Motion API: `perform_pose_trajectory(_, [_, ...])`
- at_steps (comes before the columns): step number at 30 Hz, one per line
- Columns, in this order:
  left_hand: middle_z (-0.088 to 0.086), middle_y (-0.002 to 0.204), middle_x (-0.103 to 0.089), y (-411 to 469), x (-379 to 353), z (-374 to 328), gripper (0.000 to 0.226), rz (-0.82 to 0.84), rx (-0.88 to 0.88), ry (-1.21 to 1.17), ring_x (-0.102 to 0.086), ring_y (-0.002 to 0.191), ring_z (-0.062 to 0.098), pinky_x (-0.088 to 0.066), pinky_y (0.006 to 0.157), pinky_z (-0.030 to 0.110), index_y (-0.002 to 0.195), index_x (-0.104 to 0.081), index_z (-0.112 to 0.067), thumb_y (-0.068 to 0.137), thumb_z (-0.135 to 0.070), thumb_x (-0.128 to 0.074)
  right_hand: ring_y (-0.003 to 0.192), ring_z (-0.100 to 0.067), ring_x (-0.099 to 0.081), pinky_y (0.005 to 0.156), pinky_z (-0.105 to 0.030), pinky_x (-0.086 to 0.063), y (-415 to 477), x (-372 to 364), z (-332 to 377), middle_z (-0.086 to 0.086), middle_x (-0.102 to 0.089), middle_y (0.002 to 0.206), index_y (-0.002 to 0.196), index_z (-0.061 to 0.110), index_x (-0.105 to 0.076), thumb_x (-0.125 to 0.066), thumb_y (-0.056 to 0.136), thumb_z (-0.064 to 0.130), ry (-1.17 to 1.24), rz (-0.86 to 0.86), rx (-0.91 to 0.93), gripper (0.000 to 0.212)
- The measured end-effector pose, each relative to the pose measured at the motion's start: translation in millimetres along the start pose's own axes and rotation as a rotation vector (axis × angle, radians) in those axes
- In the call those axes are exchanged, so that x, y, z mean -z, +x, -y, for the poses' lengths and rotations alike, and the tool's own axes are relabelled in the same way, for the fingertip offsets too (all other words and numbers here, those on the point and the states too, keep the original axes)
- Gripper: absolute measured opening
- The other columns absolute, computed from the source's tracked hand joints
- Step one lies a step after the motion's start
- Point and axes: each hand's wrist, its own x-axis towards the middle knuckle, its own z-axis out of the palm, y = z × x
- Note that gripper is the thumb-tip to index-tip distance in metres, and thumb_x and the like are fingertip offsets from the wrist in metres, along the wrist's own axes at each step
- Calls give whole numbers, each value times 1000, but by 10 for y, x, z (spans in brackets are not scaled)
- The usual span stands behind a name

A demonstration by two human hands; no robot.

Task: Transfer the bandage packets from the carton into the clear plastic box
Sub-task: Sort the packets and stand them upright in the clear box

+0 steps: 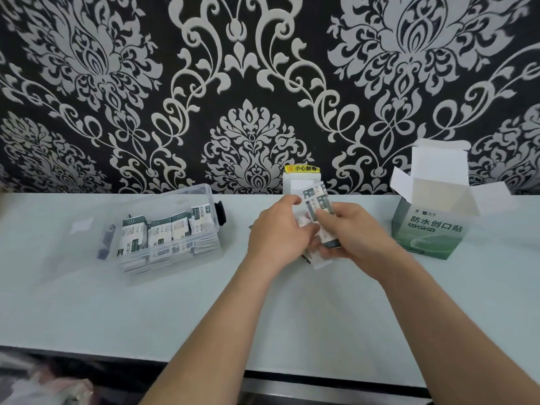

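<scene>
Both hands hold a small bunch of packets (317, 204) up over the worktop (263, 311). The bunch is in the middle, between the carton (428, 229) and the box (209, 247). The left hand (277, 232) grips it from one side and the right hand (355, 233) grips it from the other. The fingers (325, 214) of both hands are curled round it. The packets are thin and fan out a bit at the top. I think that is why it takes two hands: the bunch needs to be made neat before it goes in.

The carton stands on the right, near the right hand. Its flaps are open at the top, so it is easy to reach in. I cannot see if any packets are left inside.

The box sits on the left, near the left hand, with no lid on, ready to be filled. A row (163, 229) of packets stands on edge in it, side by side, with more lying flat under them. Standing them up saves room, I guess. The box looks quite full, so the bunch must be tidy to fit.
</scene>
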Motion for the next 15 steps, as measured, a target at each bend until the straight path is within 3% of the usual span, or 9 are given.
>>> perform_pose_trajectory(3, [1,126,-58,37,-72,46,63,116,-49,236,-46,121,24,-43,95,38,135,-47,-22,81,-42,-70,52,-19,-60,42,-22,-47,60,117,-41,-10,-65,75,105,6,-60,-40,100,15,-230,-266,47,22])
perform_pose_trajectory(5, [3,135,-47,3,-124,48,75,217,-55,425,-36,127,26,-40,98,41,137,-44,-18,76,-52,-71,54,-21,-63,42,-23,-49,76,189,-58,-12,-67,80,107,8,-57,-37,100,13,-267,-290,7,22])
perform_pose_trajectory(11, [0,126,-54,91,-127,71,65,230,62,359,-46,122,24,-41,100,42,131,-51,-26,74,-39,-79,63,-32,-67,66,-42,-59,43,142,-62,-16,-71,85,107,8,-54,-34,102,12,-320,-153,-114,21])
perform_pose_trajectory(15, [0,115,-66,75,-97,115,34,172,58,292,-58,111,23,-46,93,31,118,-64,-24,85,-15,-66,58,-27,-67,69,-41,-59,14,130,-33,-16,-72,87,104,9,-55,-34,102,12,-327,-86,-155,22])
